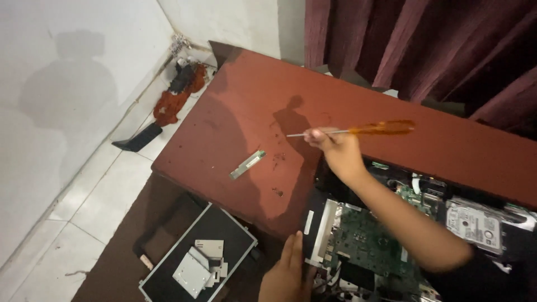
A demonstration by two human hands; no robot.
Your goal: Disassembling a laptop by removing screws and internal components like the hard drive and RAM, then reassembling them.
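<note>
My right hand reaches out over the reddish-brown table and pinches the metal shaft of a screwdriver with a clear orange handle, held level above the tabletop. My left hand rests with flat fingers against the near edge of an opened laptop. The laptop's green circuit board and a silver hard drive are exposed. A small metal strip lies on the table left of my right hand, with a few tiny dark screws beside it.
On the floor below the table edge lies a black panel with grey metal brackets on it. An orange cloth and a black object sit by the white wall. Dark red curtains hang behind the table.
</note>
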